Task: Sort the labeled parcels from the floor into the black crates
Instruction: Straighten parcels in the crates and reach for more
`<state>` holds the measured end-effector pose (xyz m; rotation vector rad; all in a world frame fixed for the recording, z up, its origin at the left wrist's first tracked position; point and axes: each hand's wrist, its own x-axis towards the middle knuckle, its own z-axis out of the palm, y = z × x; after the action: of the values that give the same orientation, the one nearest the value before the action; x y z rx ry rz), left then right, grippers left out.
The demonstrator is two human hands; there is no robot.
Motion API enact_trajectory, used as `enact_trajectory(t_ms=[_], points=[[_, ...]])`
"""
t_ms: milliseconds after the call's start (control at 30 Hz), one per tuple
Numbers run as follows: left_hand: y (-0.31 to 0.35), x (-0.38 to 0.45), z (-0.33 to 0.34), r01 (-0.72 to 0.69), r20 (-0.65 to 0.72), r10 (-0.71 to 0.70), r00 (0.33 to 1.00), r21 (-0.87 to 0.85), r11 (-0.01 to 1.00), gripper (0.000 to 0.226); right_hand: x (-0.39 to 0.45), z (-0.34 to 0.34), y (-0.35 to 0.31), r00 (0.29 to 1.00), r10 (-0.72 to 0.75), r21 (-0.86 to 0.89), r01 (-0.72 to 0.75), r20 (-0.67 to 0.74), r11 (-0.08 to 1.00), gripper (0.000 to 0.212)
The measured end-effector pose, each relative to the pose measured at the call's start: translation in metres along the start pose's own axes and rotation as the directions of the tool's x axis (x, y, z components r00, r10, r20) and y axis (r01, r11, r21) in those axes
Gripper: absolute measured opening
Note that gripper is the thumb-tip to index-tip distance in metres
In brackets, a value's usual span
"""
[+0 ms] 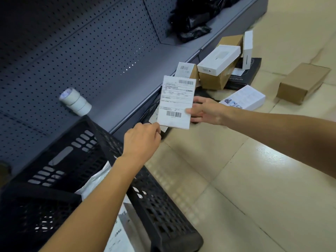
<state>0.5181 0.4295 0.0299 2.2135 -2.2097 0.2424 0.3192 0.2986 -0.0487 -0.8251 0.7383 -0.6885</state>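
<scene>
1. Both hands are on one labeled parcel (176,102), a flat thing with a white shipping label and barcodes facing up, held in the air just past the far end of the black crate (160,211)
2. Left hand (141,140) pinches the parcel's near bottom corner, fingers curled onto it
3. Right hand (205,110) grips the right edge, thumb on the label face, other fingers wrapped behind
4. The black crate sits at the base of a grey pegboard shelf (81,51), and there's a white poly mailer (116,231) with a label already lying inside it
5. Beyond the crate on the tiled floor (254,179) is the pile still to sort: brown cardboard boxes (214,79), a white box (218,60) on top of one, a black box (247,73) behind, a printed white box (243,98) near the right hand
6. One more brown box (303,82) lies apart, further from the crate
7. On the shelf above the crate there's a stack of tape rolls (76,100), and some black plastic bags (192,20) further along
</scene>
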Motion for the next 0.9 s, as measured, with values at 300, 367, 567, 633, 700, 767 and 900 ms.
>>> enact_trajectory(t_ms=[300, 367, 567, 633, 700, 767, 900], points=[[-0.058, -0.027, -0.039, 0.106, -0.112, -0.107, 0.988, -0.019, 0.994, 0.023, -0.003, 0.063, -0.018, 0.973, -0.071, -0.044, 0.083, 0.221, 0.996, 0.052], [-0.065, -0.036, -0.043, 0.105, -0.133, -0.107, 0.985, -0.018, 0.994, 0.023, -0.007, 0.075, -0.020, 0.966, -0.078, -0.056, 0.094, 0.245, 0.994, 0.050], [-0.095, -0.066, -0.053, 0.094, -0.197, -0.083, 0.977, 0.044, 0.995, 0.017, -0.027, 0.119, -0.027, 0.939, -0.067, -0.115, 0.112, 0.337, 0.987, 0.058], [-0.109, -0.080, -0.059, 0.125, -0.201, -0.114, 0.973, 0.040, 0.991, 0.017, -0.037, 0.141, -0.029, 0.929, -0.056, -0.125, 0.109, 0.367, 0.986, 0.060], [-0.121, -0.096, -0.067, 0.173, -0.211, -0.166, 0.963, 0.016, 0.985, 0.017, -0.047, 0.166, -0.029, 0.913, -0.037, -0.128, 0.097, 0.406, 0.987, 0.060], [-0.133, -0.113, -0.074, 0.222, -0.231, -0.240, 0.943, -0.102, 0.970, 0.019, -0.053, 0.192, -0.027, 0.896, -0.020, -0.130, 0.086, 0.443, 0.988, 0.062], [-0.155, -0.148, -0.094, 0.267, -0.120, -0.500, 0.857, -0.728, 0.632, 0.035, -0.058, 0.239, -0.023, 0.877, 0.019, -0.161, 0.066, 0.479, 0.985, 0.063]])
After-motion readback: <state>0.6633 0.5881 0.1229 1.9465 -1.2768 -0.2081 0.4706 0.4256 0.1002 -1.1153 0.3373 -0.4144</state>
